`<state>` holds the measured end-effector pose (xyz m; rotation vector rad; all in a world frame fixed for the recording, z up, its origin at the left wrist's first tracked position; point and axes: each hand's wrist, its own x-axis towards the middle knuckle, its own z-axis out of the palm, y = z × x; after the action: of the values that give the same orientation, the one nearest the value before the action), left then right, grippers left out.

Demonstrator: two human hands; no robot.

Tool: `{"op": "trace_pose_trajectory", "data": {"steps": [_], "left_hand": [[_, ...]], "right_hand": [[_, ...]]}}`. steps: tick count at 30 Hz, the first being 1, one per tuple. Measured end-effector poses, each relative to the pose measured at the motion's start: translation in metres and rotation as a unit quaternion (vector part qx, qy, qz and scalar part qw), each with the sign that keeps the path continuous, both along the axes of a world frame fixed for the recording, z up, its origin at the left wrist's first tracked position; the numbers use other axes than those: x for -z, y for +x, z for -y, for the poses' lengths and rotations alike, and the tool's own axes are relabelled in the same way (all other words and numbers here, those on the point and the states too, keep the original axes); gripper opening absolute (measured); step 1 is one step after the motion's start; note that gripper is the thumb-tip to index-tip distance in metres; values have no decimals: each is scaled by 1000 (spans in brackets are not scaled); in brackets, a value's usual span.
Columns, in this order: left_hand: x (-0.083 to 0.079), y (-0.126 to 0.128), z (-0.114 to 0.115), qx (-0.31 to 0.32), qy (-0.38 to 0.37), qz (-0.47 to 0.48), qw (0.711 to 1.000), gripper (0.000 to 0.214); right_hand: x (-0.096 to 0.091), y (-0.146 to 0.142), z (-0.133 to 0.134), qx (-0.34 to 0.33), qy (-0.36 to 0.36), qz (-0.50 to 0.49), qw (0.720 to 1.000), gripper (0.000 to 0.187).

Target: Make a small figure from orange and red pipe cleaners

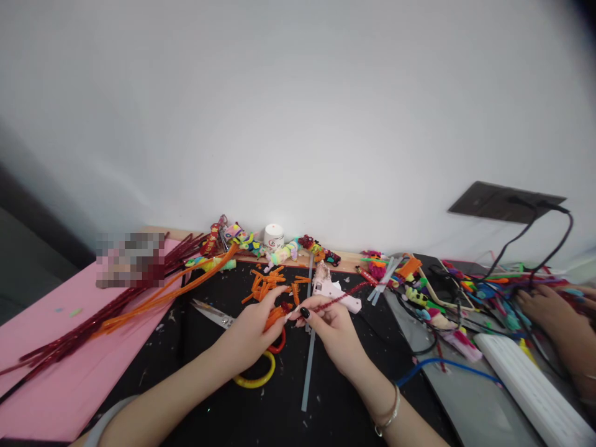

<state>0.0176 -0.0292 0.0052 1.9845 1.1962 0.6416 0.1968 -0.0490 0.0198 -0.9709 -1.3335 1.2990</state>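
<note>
My left hand (pixel 251 329) is closed on a small orange pipe-cleaner piece (pixel 274 318) with a dark red tip. Close beside it, the fingertips of my right hand (pixel 334 330) pinch a red pipe cleaner (pixel 342 298), whose free end runs off to the upper right. The fingertips of both hands meet, and the join between the pieces is partly hidden. Under my left hand lie scissors (pixel 255 380) with yellow and red handles. Short orange pipe-cleaner pieces (pixel 263 285) are scattered beyond it. A pale glue gun (pixel 347 297) rests behind my right hand.
A clear glue stick (pixel 307 379) lies on the black mat (pixel 195 410). Long red pipe cleaners (pixel 84 332) cross a pink sheet (pixel 112 372) at left. Small colourful figures and a white jar (pixel 274 236) line the wall. At right are a power strip (pixel 531 385), cables and another person's hand (pixel 549 313).
</note>
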Motion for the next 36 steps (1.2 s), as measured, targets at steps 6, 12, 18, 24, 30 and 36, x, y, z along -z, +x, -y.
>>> {"op": "trace_pose_trajectory", "data": {"steps": [6, 12, 18, 24, 30, 36], "left_hand": [[-1, -3, -2, -18, 35, 6, 999, 41], [-4, -3, -2, -17, 56, 6, 998, 38], [1, -5, -3, -8, 57, 5, 998, 42], [2, -6, -5, -12, 47, 12, 999, 40], [5, -7, -6, -3, 54, 21, 998, 40], [6, -9, -9, -2, 70, -5, 998, 42]], "right_hand": [[2, -1, -1, -7, 6, 40, 999, 19], [8, 0, -2, -17, 15, 41, 999, 15], [7, 0, -2, -15, 20, 57, 998, 16], [8, 1, -2, -16, 21, 72, 997, 15], [6, -1, -1, -4, 26, 69, 997, 15], [10, -2, 0, 5, 30, 80, 996, 14]]}}
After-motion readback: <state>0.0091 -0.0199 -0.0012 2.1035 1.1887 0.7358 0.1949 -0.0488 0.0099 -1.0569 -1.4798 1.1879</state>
